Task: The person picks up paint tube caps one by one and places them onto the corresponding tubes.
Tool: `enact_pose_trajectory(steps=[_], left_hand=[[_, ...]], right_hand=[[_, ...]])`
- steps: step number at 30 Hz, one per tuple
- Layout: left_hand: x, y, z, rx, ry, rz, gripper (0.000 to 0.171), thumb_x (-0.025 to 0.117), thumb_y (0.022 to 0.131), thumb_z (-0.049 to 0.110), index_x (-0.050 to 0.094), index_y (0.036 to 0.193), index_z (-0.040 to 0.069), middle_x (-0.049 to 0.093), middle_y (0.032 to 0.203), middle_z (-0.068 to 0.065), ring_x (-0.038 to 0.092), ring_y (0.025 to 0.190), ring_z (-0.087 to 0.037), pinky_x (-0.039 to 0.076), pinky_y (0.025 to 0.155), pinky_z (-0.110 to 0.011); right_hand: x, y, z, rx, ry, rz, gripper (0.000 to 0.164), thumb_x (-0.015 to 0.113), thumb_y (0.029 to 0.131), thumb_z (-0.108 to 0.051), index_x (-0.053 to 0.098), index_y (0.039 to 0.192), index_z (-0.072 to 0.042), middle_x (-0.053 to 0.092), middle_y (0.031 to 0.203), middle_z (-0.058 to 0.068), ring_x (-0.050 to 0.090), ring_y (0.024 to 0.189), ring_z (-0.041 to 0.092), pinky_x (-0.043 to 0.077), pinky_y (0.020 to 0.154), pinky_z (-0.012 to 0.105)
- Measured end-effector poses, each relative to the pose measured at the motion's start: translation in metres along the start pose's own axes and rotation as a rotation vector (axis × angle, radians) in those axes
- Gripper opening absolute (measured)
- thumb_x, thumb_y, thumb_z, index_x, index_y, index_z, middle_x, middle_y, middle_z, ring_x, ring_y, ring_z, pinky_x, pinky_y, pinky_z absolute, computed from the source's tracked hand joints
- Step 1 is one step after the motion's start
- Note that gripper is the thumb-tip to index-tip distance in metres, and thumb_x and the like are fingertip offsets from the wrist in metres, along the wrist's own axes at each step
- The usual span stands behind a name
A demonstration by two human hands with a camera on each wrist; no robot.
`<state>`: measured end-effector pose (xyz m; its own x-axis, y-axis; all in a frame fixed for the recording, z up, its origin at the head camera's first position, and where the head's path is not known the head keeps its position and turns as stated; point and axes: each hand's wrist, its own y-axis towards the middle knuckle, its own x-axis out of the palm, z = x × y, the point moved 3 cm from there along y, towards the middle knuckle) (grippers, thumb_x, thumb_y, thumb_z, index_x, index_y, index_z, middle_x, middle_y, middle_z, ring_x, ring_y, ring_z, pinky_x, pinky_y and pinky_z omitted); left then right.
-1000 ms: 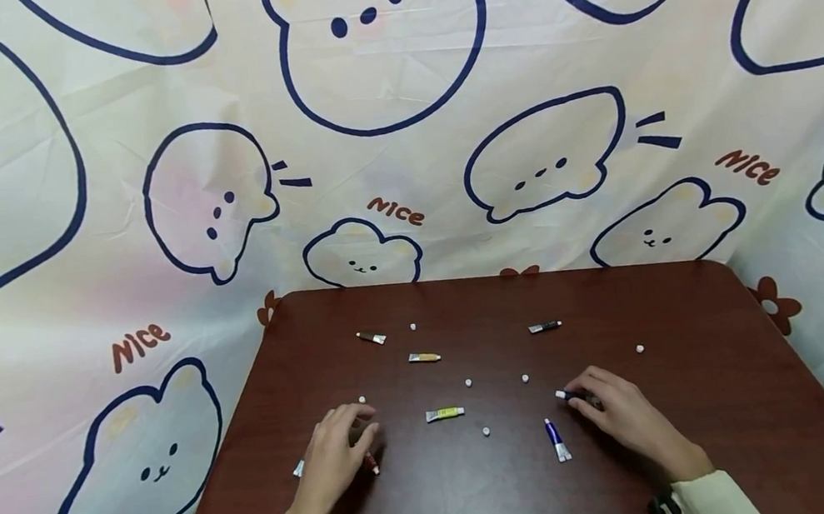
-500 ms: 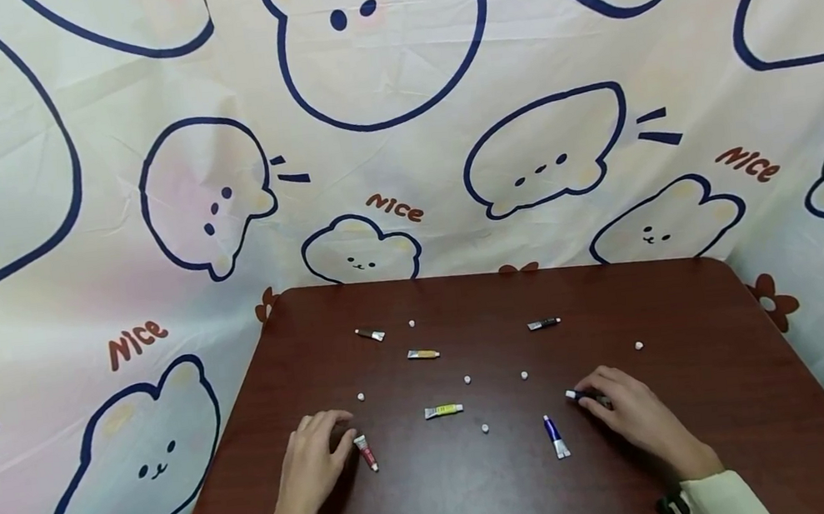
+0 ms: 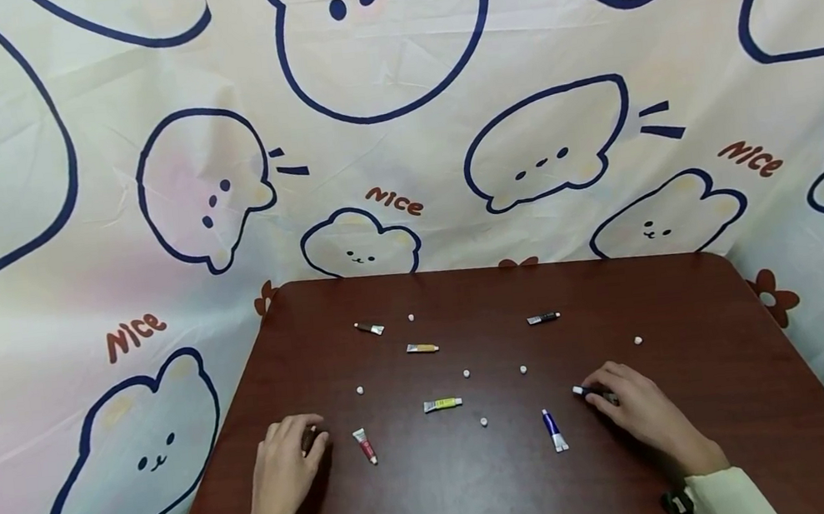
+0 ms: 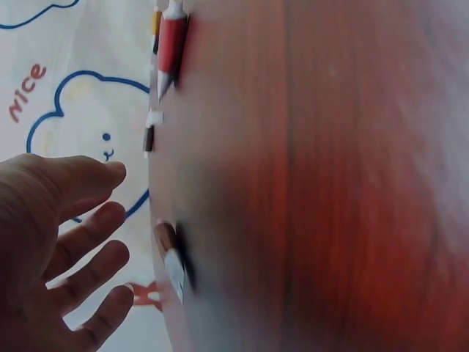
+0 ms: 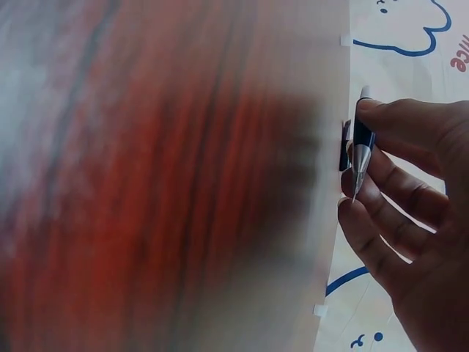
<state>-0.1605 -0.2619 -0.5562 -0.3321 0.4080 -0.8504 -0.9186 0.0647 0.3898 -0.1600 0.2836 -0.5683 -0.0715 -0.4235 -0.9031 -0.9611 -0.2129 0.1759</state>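
Note:
My left hand (image 3: 280, 476) is at the table's left side, its fingers spread and apart from the brown paint tube (image 4: 172, 257) in the left wrist view. That tube is mostly hidden behind the hand in the head view. A red paint tube (image 3: 365, 446) lies to the right of this hand. On the right, my right hand (image 3: 643, 413) pinches a dark blue paint tube (image 5: 363, 143) between thumb and fingers, its white cap end pointing left in the head view. A violet-blue paint tube (image 3: 554, 430) lies left of the right hand.
Farther back lie a yellow-green tube (image 3: 443, 404), an ochre tube (image 3: 422, 348), a dark brown tube (image 3: 369, 328) and a black tube (image 3: 543, 318). Several small white pieces, such as one white piece (image 3: 484, 423), are scattered on the brown table (image 3: 482, 492). A printed curtain (image 3: 431, 154) hangs behind.
My left hand has moved left, uncovering the red paint tube. The right hand has shifted slightly right, still pinching the dark blue tube. The loose tubes keep their places on the table.

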Motion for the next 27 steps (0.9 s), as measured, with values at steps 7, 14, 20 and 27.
enact_pose_trajectory(steps=[7,14,20,27], left_hand=[[-0.008,-0.005,-0.012,-0.078,0.02,-0.055,0.029,0.09,0.09,0.017,0.078,0.116,0.012,0.076,0.115,-0.011,0.066,0.107,-0.036,0.049,0.082,-0.054],[-0.007,-0.011,-0.02,-0.155,0.054,-0.126,0.035,0.088,0.093,0.024,0.076,0.124,0.011,0.075,0.12,-0.015,0.066,0.111,-0.039,0.05,0.085,-0.056],[-0.005,-0.013,-0.023,-0.138,0.055,-0.116,0.034,0.088,0.093,0.022,0.077,0.123,0.01,0.075,0.114,-0.014,0.068,0.109,-0.04,0.052,0.085,-0.059],[-0.003,-0.012,-0.024,-0.098,0.063,-0.09,0.028,0.088,0.092,0.019,0.078,0.116,0.009,0.075,0.102,-0.009,0.069,0.099,-0.037,0.053,0.08,-0.058]], right_hand=[[-0.002,-0.002,0.001,0.003,-0.003,0.012,0.016,0.086,0.094,-0.014,0.078,0.106,-0.02,0.067,0.103,-0.01,0.061,0.089,0.006,0.055,0.075,0.034],[-0.001,-0.002,0.004,0.022,-0.008,-0.005,0.015,0.086,0.094,-0.014,0.078,0.105,-0.02,0.067,0.103,-0.009,0.063,0.091,0.007,0.057,0.077,0.036],[0.0,-0.004,0.006,0.03,0.002,-0.018,0.015,0.086,0.095,-0.015,0.078,0.105,-0.021,0.067,0.104,-0.01,0.067,0.093,0.01,0.059,0.078,0.038],[0.0,-0.005,0.009,0.005,0.019,-0.006,0.015,0.086,0.094,-0.012,0.078,0.104,-0.02,0.067,0.102,-0.01,0.067,0.091,0.009,0.058,0.076,0.035]])
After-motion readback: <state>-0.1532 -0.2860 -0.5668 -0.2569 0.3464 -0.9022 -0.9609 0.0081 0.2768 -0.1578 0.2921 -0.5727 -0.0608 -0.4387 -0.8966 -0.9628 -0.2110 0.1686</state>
